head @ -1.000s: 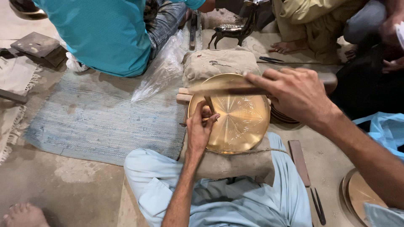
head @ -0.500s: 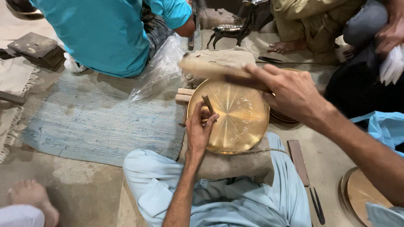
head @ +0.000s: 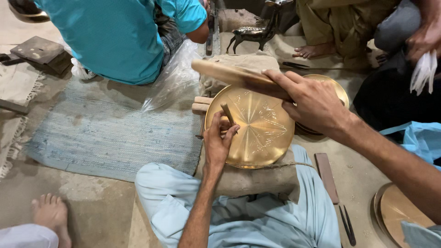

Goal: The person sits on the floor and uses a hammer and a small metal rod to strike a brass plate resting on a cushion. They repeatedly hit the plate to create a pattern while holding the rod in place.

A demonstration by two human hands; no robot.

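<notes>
Left hand (head: 219,143) pinches a slim wooden-handled chisel (head: 228,114) at nine o'clock on the round engraved brass plate (head: 257,126) resting on the burlap cushion (head: 257,179), right hand (head: 312,98) grips a flat wooden mallet (head: 229,73) raised at twelve — engraving mid-stroke, calling for a square, controlled strike.

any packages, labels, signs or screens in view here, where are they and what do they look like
No labels, signs or screens show.
clear plastic bag: crumpled and see-through, on the floor between the blue woven mat and the brass plate.
blue plastic bag: light blue and crinkled, at the right edge, behind the right forearm.
</notes>
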